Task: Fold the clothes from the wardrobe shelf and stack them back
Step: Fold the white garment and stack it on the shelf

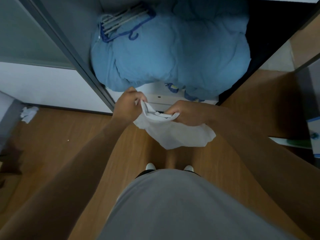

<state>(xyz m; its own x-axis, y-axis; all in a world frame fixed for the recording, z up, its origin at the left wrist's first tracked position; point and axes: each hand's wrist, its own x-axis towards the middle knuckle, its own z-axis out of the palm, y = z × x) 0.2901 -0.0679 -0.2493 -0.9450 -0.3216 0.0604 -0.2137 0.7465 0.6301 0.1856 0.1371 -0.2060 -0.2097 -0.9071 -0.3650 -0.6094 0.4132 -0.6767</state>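
A small white garment (174, 134) hangs in the air in front of the open wardrobe, above the wooden floor. My left hand (128, 103) pinches its upper left edge. My right hand (187, 113) grips its upper right edge, fingers curled round bunched cloth. The two hands are close together, and the loose lower part of the garment droops down to the right. The wardrobe's lower space holds a big blue quilt (173, 54).
Blue and white hangers (124, 23) lie on the quilt's far left. A grey sliding door frame (69, 49) runs along the left of the opening. Crumpled white cloth (28, 114) lies on the floor at left. A patterned blue fabric (180, 90) peeks out under the quilt.
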